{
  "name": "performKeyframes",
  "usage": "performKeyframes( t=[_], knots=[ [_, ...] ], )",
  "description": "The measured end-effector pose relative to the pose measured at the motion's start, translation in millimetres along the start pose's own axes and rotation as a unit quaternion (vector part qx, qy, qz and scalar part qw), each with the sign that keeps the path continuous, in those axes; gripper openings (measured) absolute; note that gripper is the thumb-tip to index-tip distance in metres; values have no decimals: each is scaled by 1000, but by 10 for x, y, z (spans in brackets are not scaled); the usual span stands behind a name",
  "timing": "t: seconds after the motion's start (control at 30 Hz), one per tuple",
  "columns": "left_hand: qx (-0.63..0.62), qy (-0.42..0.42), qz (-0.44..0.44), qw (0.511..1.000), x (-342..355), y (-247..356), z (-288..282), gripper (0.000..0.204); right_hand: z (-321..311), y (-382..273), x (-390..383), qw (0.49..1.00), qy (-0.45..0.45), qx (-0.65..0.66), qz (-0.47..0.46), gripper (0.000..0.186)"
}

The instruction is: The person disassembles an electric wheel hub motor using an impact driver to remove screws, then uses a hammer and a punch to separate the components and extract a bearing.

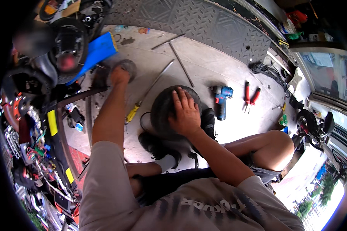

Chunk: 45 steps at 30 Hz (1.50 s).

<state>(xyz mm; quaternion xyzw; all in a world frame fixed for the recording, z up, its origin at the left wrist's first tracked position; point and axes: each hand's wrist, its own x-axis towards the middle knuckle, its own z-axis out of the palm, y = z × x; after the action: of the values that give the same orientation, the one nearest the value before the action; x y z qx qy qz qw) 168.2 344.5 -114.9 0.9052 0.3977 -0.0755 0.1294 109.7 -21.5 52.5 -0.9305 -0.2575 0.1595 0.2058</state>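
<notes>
A small black tyre (158,111) lies on the pale floor between my shoes. My right hand (187,112) rests on top of it, palm down, with the fingers stretched over the rubber. Farther left and away from me, my left hand (120,75) reaches to a dark round thing (130,70), blurred, whose kind I cannot make out; the fingers are smeared and mostly hidden. Left of the tyre lies a long screwdriver (133,113) with a yellow handle. Beyond the tyre are two thin metal bars, one longer (181,64) and one shorter (168,41).
Right of the tyre lie a blue cordless drill (222,101) and red-handled pliers (251,96). A blue panel (98,52) and a dark metal frame (79,96) stand left, beside tangled wires and parts (38,154). A grey textured mat (196,23) covers the far floor.
</notes>
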Motion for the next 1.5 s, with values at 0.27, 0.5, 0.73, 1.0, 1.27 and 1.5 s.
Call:
performKeyframes(
  t=[0.27,0.5,0.73,1.0,1.27,1.5],
  knots=[
    [15,20,42,999,-208,156,-90,32,-29,59,5,996,46,75,-3,81],
    [-223,53,-59,972,-1641,385,-404,35,290,1330,-71,907,260,88,320,74],
    [-213,43,32,976,-3439,664,-363,80,141,1826,-42,804,188,82,559,87],
    [-135,-153,29,979,-3379,687,-652,101,878,2987,-355,803,42,383,454,45],
    [-129,-173,-26,976,-3371,737,-727,104,-243,1836,-413,724,184,557,363,35],
    [-123,-140,-41,982,-3355,766,-645,108,-1604,577,-1036,733,272,620,62,34]
  ],
)
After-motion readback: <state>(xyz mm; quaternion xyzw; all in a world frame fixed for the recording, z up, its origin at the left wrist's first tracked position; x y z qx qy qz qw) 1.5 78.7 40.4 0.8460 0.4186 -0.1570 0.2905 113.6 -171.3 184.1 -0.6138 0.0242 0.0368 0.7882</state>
